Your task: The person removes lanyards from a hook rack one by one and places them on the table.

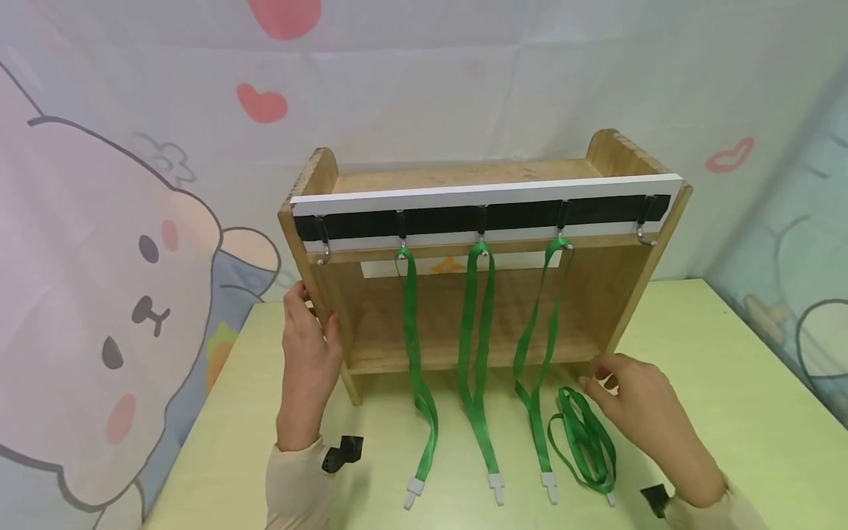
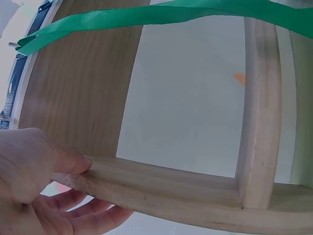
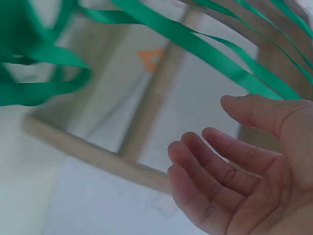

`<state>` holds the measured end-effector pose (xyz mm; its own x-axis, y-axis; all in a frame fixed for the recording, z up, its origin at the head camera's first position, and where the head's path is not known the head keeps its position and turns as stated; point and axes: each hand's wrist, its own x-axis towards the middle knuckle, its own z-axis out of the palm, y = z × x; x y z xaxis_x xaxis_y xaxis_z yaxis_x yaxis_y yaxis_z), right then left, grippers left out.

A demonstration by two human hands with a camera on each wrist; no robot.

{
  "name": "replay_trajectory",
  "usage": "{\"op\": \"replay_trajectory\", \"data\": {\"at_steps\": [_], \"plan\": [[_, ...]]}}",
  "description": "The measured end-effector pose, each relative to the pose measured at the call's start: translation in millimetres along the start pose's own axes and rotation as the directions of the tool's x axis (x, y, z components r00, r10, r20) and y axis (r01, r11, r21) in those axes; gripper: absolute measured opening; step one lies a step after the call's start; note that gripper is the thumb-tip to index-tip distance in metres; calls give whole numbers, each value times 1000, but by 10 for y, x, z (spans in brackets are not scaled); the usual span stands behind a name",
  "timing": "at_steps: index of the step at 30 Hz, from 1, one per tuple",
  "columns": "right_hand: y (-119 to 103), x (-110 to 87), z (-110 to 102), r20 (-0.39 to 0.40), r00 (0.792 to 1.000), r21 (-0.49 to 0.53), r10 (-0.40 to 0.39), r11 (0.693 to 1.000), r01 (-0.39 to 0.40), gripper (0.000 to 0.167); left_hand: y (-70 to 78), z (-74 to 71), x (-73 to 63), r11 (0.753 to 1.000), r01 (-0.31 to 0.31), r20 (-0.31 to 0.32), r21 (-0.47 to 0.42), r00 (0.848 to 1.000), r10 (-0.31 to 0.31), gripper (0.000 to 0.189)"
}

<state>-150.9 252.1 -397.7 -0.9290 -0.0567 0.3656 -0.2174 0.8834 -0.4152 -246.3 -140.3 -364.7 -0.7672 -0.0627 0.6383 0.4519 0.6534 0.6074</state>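
My left hand [image 1: 310, 361] grips the left side panel of a wooden shelf [image 1: 457, 361]. In the left wrist view, the thumb lies on the panel's inner side and the fingers [image 2: 102, 220] on its outer side. Close to the shelf's lower right corner is my right hand [image 1: 642, 405], its fingers loosely bent with nothing held in the right wrist view. A looped green lanyard [image 1: 586, 442] lies on the table just left of that hand. Three more lanyards, a left one [image 1: 412, 346], a middle one [image 1: 466, 338] and a right one [image 1: 523, 346], hang from hooks on the shelf.
Across the shelf's top front runs a white strip [image 1: 424, 196] with a black band and metal hooks, including a left end hook [image 1: 323, 250] and a right end hook [image 1: 642, 232]. The pale green table [image 1: 689, 331] meets a cartoon-printed backdrop [image 1: 464, 96].
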Motion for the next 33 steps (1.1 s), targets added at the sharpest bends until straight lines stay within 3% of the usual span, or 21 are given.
{"op": "replay_trajectory", "data": {"at_steps": [3,6,16,20,33], "plan": [[-106,85,-65,-114,991,29,-71,997,74,10,-10,-16,-7,1000,2,2,0,1000,-2,53],[-202,151,-108,-226,967,58,-120,989,136,9,0,-16,4,1000,-8,12,-3,1000,8,53],[-466,337,-202,-443,878,124,-181,958,259,16,5,-30,2,1000,-27,14,-5,1000,27,53],[-550,404,-243,-510,846,167,-155,947,275,17,3,-43,14,1000,-19,15,7,1000,19,53],[-746,562,-256,-627,779,321,-2,910,261,18,8,-42,8,1000,-6,24,0,1000,6,52]]}}
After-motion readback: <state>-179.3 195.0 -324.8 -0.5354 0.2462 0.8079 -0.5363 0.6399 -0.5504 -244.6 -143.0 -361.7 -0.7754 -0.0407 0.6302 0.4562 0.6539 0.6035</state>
